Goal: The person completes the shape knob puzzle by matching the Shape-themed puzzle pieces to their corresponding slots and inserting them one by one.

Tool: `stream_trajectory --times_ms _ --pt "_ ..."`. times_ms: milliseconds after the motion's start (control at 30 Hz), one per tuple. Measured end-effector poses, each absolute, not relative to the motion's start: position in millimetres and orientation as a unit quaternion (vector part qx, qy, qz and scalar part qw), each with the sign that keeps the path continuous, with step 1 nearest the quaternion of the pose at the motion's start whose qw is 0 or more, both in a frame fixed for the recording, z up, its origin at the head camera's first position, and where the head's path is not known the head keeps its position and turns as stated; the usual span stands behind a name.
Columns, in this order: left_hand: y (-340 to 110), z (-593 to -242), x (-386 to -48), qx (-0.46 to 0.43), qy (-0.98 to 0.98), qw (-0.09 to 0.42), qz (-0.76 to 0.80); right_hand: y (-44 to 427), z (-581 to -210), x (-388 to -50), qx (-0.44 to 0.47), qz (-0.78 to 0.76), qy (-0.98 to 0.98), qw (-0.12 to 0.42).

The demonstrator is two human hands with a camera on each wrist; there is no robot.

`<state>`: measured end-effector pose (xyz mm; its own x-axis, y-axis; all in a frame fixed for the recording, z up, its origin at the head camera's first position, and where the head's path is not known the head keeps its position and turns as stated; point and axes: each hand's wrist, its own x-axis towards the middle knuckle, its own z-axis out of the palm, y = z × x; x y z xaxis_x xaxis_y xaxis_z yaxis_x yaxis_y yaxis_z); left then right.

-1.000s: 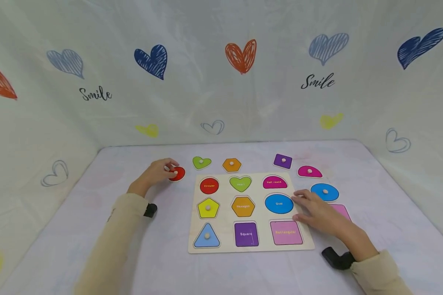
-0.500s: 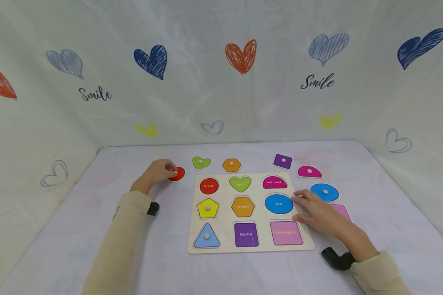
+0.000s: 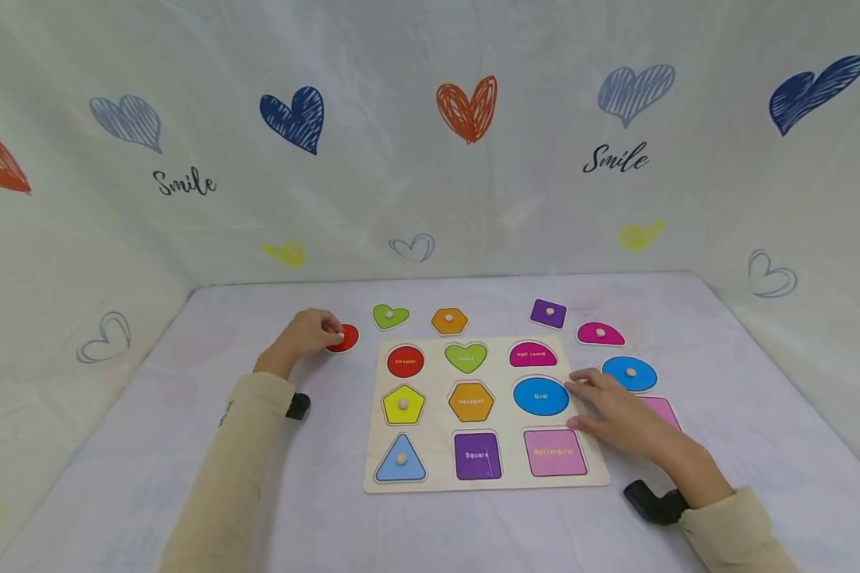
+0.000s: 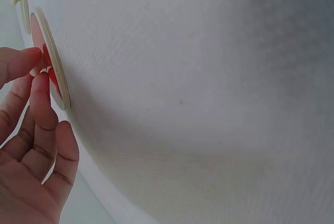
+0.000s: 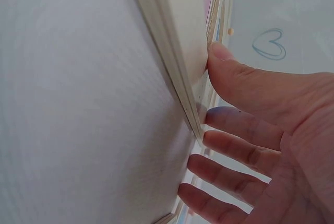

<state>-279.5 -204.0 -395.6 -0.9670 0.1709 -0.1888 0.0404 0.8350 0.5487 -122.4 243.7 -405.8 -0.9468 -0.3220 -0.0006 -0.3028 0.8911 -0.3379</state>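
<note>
My left hand (image 3: 302,338) pinches the knob of a red circular puzzle piece (image 3: 346,341) between thumb and fingertips. In the left wrist view that piece (image 4: 58,85) lies flat on the table cloth, or nearly so. The wooden puzzle board (image 3: 430,477) lies in the middle, its red circle recess (image 3: 405,362) at the upper left. A yellow pentagon (image 3: 403,406) and a light blue triangle (image 3: 400,461) sit in the board. My right hand (image 3: 619,410) rests on the board's right edge with thumb and fingers spread; in the right wrist view its fingertips touch the board's side (image 5: 172,57).
Behind the board lie a green heart (image 3: 390,317), an orange hexagon (image 3: 449,321) and a purple square (image 3: 548,313). To the right are a magenta half round (image 3: 601,334), a blue oval (image 3: 629,374) and a pink piece (image 3: 662,410), partly hidden by my right hand.
My left fingers have closed onto the red piece's knob, and the left forearm has shifted slightly to the right. The right hand and the board have stayed put.
</note>
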Motion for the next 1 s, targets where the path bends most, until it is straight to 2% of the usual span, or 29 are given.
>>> stream_trajectory --times_ms 1000 --pt "-187 -378 -277 0.073 0.952 0.112 0.274 243 -403 -123 -0.158 -0.168 0.973 0.033"
